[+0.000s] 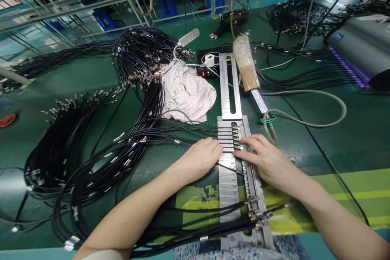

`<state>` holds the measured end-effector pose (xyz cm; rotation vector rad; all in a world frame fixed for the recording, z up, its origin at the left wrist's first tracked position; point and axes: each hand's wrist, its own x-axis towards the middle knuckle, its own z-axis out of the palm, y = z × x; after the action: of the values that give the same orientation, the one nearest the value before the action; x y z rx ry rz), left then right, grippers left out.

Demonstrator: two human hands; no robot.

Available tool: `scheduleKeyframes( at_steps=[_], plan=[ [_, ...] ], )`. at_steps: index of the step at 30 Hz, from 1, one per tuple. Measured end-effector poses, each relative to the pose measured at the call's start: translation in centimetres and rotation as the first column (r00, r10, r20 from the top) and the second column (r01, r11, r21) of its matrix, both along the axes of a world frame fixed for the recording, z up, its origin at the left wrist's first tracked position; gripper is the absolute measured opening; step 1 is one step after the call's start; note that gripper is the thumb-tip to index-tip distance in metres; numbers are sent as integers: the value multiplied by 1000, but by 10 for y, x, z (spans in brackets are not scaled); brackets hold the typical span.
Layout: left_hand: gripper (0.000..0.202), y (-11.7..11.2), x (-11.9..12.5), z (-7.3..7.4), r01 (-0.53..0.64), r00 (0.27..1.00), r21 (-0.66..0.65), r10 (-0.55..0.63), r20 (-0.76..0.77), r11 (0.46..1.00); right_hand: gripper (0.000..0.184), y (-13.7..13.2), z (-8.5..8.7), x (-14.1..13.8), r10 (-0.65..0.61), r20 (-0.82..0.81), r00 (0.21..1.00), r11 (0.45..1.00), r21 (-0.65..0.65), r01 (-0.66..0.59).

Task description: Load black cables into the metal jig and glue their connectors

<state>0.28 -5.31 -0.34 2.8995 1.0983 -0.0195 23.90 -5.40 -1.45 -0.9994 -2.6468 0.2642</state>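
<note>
A long slotted metal fixture (230, 89) lies lengthwise on the green table (335, 138). Several thin black cables (189, 130) with copper-coloured connector tips (235, 134) sit side by side in its slots. My left hand (201, 158) rests on the cables at the fixture's left edge, fingers curled down onto them. My right hand (262, 156) lies on the fixture's right side, its fingertips pinching at a connector tip near the slots. More cable ends (252, 213) cross the fixture's near end.
Big coils of black cables (79, 158) fill the left of the table. A crumpled white cloth (187, 93), a small control box with lit lamps (207, 71), a wrapped tool with a grey hose (246, 65) and a machine (359, 44) at right stand nearby. Shelving (91, 4) is behind.
</note>
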Motion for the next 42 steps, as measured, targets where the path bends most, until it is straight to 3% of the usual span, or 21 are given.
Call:
scheduleKeyframes(
  at_steps=[5, 14, 17, 22, 29, 36, 42],
  plan=[
    [23, 3, -5, 1, 8, 1000, 37, -9, 27, 999, 52, -5, 2, -9, -55, 98, 994, 998, 35, 51],
    [42, -9, -10, 14, -54, 995, -19, 52, -87, 998, 44, -2, 8, -20, -94, 103, 990, 995, -21, 96],
    [39, -9, -7, 18, -45, 994, -30, 42, -104, 999, 45, 0, 3, -16, -91, 53, 994, 995, -28, 92],
    [15, -9, -9, 23, 11, 995, -35, -14, -101, 999, 44, 5, -10, -1, -23, -148, 989, 997, -73, 12],
    [23, -17, -18, 10, -37, 999, 7, 37, 0, 999, 40, 4, -2, 6, -38, -251, 967, 989, -147, 1],
    [27, -15, -9, 9, -157, 986, 281, 167, -12, 947, 36, 3, 4, 8, -54, -240, 969, 989, -149, 18],
    [25, -17, -9, 9, -188, 982, 299, 182, 48, 936, 34, 1, 4, 9, -29, -198, 980, 991, -131, 3]
  ],
)
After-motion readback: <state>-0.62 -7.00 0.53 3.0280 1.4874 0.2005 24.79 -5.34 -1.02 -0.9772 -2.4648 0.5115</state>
